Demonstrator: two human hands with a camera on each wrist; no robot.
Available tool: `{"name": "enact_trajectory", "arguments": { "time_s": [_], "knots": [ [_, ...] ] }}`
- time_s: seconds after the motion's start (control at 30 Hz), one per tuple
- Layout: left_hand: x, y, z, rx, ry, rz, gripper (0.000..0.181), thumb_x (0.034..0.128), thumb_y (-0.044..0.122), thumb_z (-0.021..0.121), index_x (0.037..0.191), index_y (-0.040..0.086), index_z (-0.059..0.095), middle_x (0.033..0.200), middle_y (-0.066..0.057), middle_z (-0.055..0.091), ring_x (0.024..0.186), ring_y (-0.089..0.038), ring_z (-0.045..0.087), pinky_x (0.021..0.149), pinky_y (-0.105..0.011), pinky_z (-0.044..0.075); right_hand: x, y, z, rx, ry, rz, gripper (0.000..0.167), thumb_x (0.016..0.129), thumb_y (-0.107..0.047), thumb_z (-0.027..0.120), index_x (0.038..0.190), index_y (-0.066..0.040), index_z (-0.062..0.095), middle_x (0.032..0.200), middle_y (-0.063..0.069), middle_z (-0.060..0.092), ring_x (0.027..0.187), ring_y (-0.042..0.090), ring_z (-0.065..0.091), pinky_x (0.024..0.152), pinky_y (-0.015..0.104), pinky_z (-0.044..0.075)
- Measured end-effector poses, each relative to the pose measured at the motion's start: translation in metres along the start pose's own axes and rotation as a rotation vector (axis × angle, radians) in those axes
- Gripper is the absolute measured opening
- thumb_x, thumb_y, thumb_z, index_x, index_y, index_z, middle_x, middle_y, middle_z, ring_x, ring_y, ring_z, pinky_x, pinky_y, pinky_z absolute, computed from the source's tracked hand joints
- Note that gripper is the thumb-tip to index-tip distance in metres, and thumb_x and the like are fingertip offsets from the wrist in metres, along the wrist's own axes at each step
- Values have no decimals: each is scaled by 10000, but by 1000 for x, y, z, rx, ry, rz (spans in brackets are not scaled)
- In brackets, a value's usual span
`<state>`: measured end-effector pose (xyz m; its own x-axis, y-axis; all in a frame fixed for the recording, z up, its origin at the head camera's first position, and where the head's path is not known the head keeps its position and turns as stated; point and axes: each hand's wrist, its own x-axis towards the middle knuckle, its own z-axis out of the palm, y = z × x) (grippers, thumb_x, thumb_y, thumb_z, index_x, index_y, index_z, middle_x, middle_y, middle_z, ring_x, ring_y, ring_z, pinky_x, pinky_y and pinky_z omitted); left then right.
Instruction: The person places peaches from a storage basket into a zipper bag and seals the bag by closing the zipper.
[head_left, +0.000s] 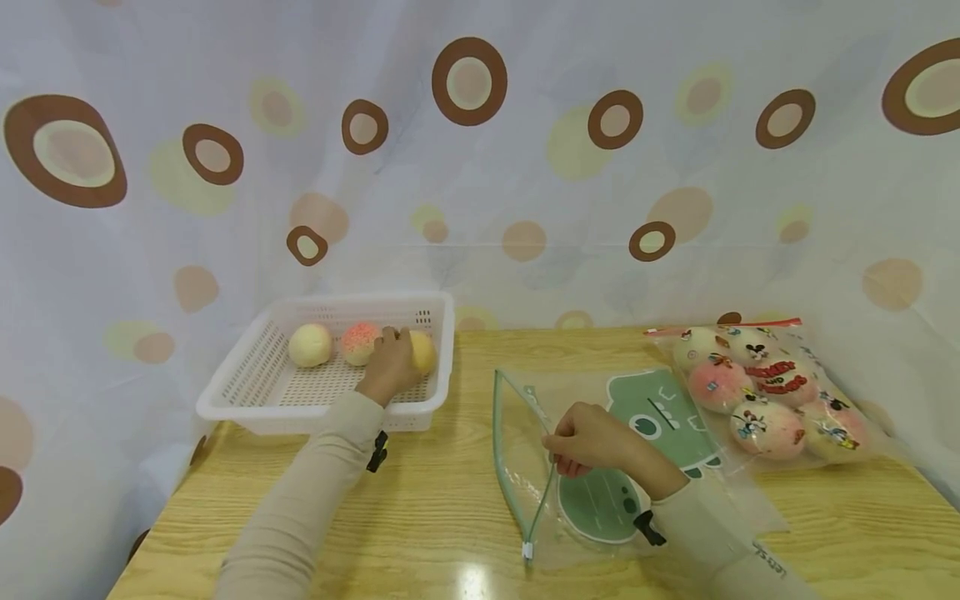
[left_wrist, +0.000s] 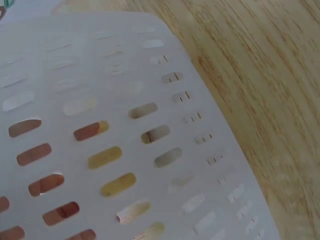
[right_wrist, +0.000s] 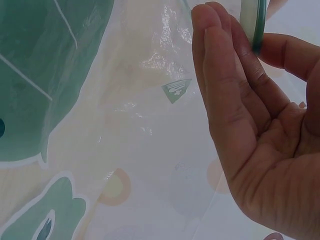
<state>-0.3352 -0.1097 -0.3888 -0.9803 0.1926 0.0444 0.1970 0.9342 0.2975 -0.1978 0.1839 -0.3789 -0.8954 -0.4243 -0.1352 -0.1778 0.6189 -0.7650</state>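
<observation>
Sleeves (head_left: 296, 504), green bag (head_left: 600, 504), wooden table (head_left: 420, 500), spotted backdrop (head_left: 480, 183)

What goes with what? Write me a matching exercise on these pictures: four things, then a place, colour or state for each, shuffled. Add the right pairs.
Things
1. Basket
2. Yellow ball
3. Green bag
4. Filled bag

Place, colour or state
A. Round, at the left grip
B. Red top edge, on the table's right side
C. White, with slotted walls
D. Edge pinched in the right grip

Right pairs
1-C
2-A
3-D
4-B
</observation>
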Motion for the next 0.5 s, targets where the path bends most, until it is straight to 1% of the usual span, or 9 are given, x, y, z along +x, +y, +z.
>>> {"name": "enact_trajectory", "arguments": {
  "time_s": [0.07, 0.13, 0.2, 0.3, 0.37, 0.4, 0.5],
  "knots": [
    [-1, 0, 0, -6, 13, -6, 677, 817, 106, 688, 1381, -99, 375, 1293, -306, 370, 1174, -442, 415, 913, -503, 461, 0, 0, 0, -2, 1, -1, 323, 934, -167, 598, 672, -2, 689, 602, 76, 661, 533, 197, 652, 520, 313, 555],
    [-1, 1, 0, -1, 23, 0, 630, 805, 91, 697, 1332, -103, 411, 1249, -299, 397, 1125, -425, 444, 877, -490, 475, 0, 1, 0, -3, 2, -2, 323, 933, -168, 600, 669, -3, 689, 600, 73, 661, 531, 193, 650, 519, 312, 554],
    [-1, 0, 1, -9, 32, 10, 602, 802, 88, 704, 1290, -115, 415, 1197, -294, 443, 1060, -410, 490, 848, -479, 482, 0, 1, 1, -4, 3, -3, 324, 933, -166, 598, 667, -4, 688, 598, 71, 660, 529, 189, 649, 519, 312, 554],
    [-2, 1, 1, -34, 29, 7, 602, 809, 94, 712, 1271, -114, 386, 1127, -281, 490, 969, -392, 537, 808, -469, 489, 0, 2, 1, -2, 5, 0, 323, 934, -161, 595, 666, -4, 686, 598, 70, 659, 528, 187, 648, 519, 314, 555],
    [-2, 1, 1, -45, 22, 1, 639, 807, 111, 728, 1289, -99, 365, 1137, -281, 475, 979, -396, 520, 800, -466, 488, 0, 2, 1, -2, 5, 3, 323, 934, -155, 590, 666, -2, 684, 600, 71, 659, 528, 189, 649, 519, 317, 557],
    [-2, 2, 1, -46, 15, -3, 681, 805, 126, 741, 1317, -91, 348, 1161, -290, 452, 1009, -404, 499, 805, -466, 488, 0, 2, 1, -2, 6, 5, 323, 934, -152, 588, 665, -1, 683, 601, 71, 659, 528, 190, 650, 519, 317, 557],
    [-2, 2, 1, -32, -9, -11, 821, 791, 161, 777, 1427, -45, 300, 1263, -304, 341, 1121, -421, 395, 842, -465, 476, 0, 2, 1, -5, 10, 9, 321, 933, -144, 583, 663, 2, 681, 601, 73, 660, 529, 194, 652, 519, 322, 558]
  ]
}}
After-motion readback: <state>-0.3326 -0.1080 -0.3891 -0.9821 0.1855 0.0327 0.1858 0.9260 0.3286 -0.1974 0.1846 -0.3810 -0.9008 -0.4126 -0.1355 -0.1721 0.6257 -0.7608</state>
